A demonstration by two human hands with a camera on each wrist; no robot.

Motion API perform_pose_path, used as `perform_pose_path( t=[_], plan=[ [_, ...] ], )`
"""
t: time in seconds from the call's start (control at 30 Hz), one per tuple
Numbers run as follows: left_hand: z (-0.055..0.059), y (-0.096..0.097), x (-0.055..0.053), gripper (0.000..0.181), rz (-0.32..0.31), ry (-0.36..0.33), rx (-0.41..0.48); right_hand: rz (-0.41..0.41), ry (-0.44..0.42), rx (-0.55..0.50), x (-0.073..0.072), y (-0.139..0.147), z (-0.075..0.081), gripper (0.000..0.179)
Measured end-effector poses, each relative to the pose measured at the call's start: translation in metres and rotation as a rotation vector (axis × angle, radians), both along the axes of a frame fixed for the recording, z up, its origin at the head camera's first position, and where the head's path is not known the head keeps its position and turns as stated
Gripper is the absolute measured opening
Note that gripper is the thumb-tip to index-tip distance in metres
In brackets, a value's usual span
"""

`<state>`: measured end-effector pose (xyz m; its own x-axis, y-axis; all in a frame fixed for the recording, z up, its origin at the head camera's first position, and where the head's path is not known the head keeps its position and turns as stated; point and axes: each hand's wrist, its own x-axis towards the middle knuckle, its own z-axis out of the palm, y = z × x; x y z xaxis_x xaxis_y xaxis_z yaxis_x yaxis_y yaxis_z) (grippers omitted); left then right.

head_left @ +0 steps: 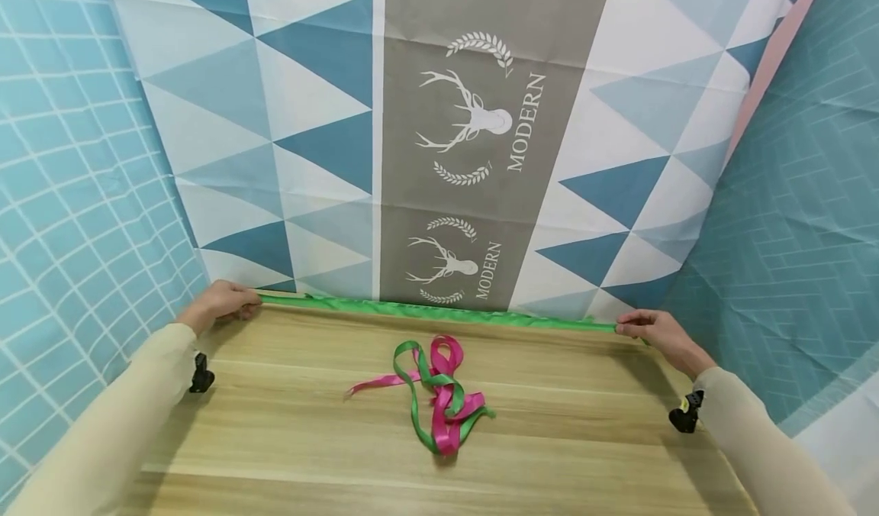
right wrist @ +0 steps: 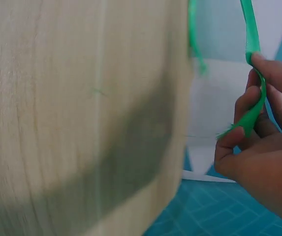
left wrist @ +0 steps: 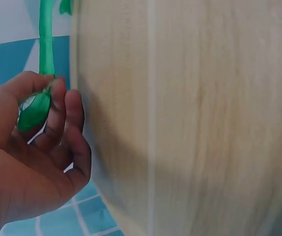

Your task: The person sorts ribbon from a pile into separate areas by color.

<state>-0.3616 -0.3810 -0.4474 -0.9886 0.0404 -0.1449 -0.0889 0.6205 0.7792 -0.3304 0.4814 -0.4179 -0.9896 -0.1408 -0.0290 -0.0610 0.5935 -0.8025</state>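
Observation:
A green ribbon [head_left: 439, 312] stretches nearly straight along the far edge of the wooden table. At its left end my left hand [head_left: 223, 301] pinches it between thumb and fingers; a short tail of the ribbon [left wrist: 35, 113] curls inside that hand in the left wrist view. My right hand [head_left: 659, 334] pinches the other end. In the right wrist view, the ribbon [right wrist: 251, 37] runs past the thumb and its frayed end hangs over the curled fingers. A loose tangle of pink ribbon [head_left: 446, 428] and green ribbon [head_left: 415, 405] lies mid-table, touched by neither hand.
The wood-grain table [head_left: 288, 440] spreads out below both arms. Behind it hangs a patterned cloth [head_left: 467, 119] with triangles and deer heads. Blue tiled sheeting [head_left: 62, 180] flanks the left side, teal sheeting [head_left: 803, 233] the right. Another green strand [right wrist: 194, 39] hangs at the table's edge.

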Motion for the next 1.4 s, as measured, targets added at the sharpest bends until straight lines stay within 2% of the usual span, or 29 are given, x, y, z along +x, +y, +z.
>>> perform_pose_path(
  t=[0.07, 0.13, 0.3, 0.4, 0.7, 0.83, 0.97, 1.03, 1.13, 1.27, 1.33, 1.4],
  plan=[
    [-0.005, 0.0, -0.003, 0.028, 0.037, 0.0, 0.002, -0.034, -0.003, 0.002, -0.005, 0.001, -0.007, 0.043],
    [-0.006, 0.002, -0.003, 0.027, 0.06, 0.016, -0.039, -0.075, -0.005, 0.008, -0.009, 0.001, -0.013, 0.039],
    [-0.001, 0.01, -0.003, 0.033, 0.084, 0.068, -0.154, -0.161, 0.006, 0.031, -0.013, 0.0, -0.021, 0.03],
    [0.001, 0.015, -0.003, 0.036, 0.094, 0.081, -0.191, -0.191, 0.001, 0.032, -0.014, -0.002, -0.023, 0.028],
    [0.006, 0.024, 0.0, 0.032, 0.143, 0.041, -0.222, -0.234, 0.029, 0.052, -0.017, -0.001, -0.033, 0.031],
    [0.007, 0.029, 0.002, 0.031, 0.13, 0.017, -0.261, -0.254, 0.033, 0.045, -0.019, -0.001, -0.04, 0.032],
    [0.005, 0.033, 0.005, 0.037, 0.105, -0.002, -0.303, -0.28, 0.018, 0.037, -0.016, -0.005, -0.042, 0.04],
    [0.005, 0.032, 0.008, 0.042, 0.104, 0.008, -0.336, -0.288, 0.013, 0.032, -0.013, -0.008, -0.038, 0.048],
    [0.013, 0.028, 0.016, 0.046, 0.102, 0.049, -0.408, -0.316, 0.034, 0.034, -0.006, -0.019, -0.023, 0.059],
    [0.037, 0.025, 0.026, 0.072, 0.092, 0.124, -0.507, -0.343, 0.138, 0.06, 0.006, -0.036, 0.006, 0.061],
    [0.05, 0.03, 0.028, 0.08, 0.086, 0.172, -0.537, -0.322, 0.202, 0.081, 0.014, -0.046, 0.02, 0.06],
    [0.063, 0.043, 0.03, 0.082, 0.076, 0.227, -0.551, -0.27, 0.256, 0.105, 0.023, -0.056, 0.033, 0.059]
  ],
)
